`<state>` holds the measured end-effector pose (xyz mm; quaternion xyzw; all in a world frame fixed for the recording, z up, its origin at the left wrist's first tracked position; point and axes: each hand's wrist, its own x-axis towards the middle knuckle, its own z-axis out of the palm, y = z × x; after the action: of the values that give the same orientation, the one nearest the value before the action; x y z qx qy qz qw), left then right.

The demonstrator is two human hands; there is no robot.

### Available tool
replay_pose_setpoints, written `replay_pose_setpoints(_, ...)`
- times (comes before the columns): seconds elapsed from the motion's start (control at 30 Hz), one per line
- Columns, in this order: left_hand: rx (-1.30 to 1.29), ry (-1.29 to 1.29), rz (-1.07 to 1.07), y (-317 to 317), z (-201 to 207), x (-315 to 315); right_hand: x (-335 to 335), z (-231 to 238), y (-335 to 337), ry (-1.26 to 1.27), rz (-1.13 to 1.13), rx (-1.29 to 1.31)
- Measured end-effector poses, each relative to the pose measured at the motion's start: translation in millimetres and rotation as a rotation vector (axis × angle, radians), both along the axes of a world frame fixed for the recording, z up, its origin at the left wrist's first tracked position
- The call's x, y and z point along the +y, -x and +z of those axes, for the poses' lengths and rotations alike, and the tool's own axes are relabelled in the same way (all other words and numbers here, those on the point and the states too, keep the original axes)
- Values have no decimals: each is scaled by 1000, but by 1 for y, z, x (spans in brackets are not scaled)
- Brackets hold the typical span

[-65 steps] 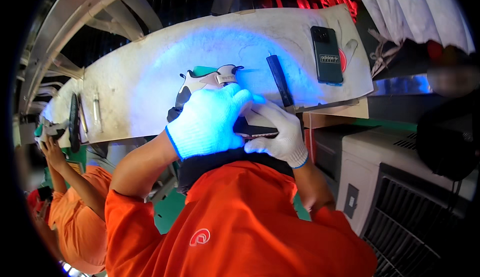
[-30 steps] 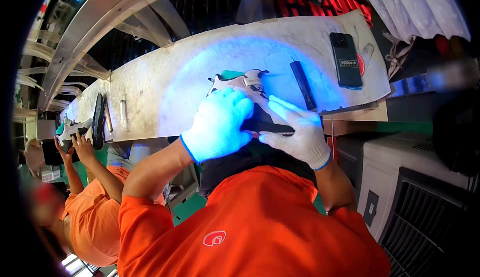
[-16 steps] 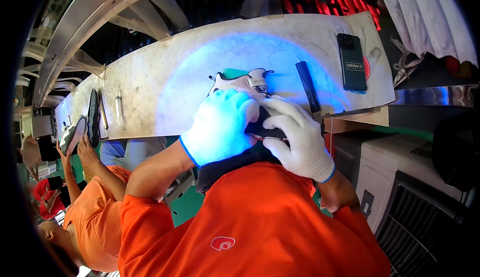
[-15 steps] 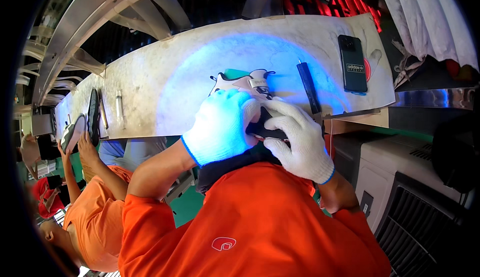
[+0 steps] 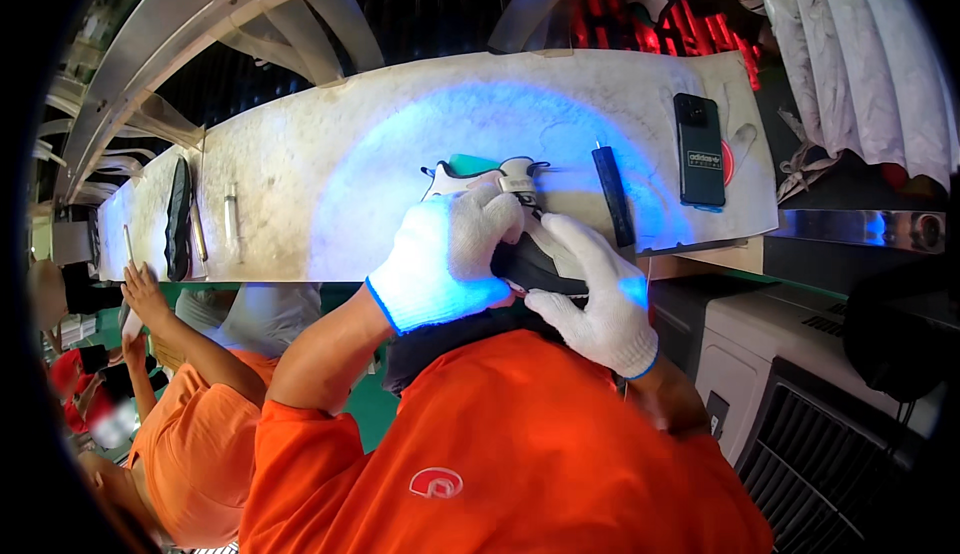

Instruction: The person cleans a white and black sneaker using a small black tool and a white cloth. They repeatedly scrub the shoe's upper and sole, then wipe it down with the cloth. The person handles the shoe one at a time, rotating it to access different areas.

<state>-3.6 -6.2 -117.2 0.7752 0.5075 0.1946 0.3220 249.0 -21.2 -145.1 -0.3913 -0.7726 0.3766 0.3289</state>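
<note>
The shoe (image 5: 540, 264) sits at the centre of the frame, its green-lined opening toward the top and its dark toe slanting to the lower right, between the two gloves. Handling the toe well, I judge, calls for a steady midfoot on one side and an even, light touch along the toe edge on the other, so that the soft upper is not dented or twisted; keeping the toe turned to the blue light would help show the edge. The left hand (image 5: 440, 259) is curled over the side of the shoe, fingers bent and gripping its middle part. The right hand (image 5: 602, 299) is more loosely curved around the toe, its fingers along the far side and its thumb by the near edge, with the toe between; how hard it presses I cannot tell. Whether the sole rests on the surface (image 5: 290, 174) is hidden by the gloves.
</note>
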Motion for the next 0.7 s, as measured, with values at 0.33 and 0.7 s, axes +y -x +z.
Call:
replay_pose_setpoints(0.33, 101, -17, -102, -2, 6, 19, 14, 3, -9, 230, 58, -90)
replay_pose_setpoints(0.7, 162, -48, -224, 4, -7, 28, 34, 24, 21, 465, 44, -468)
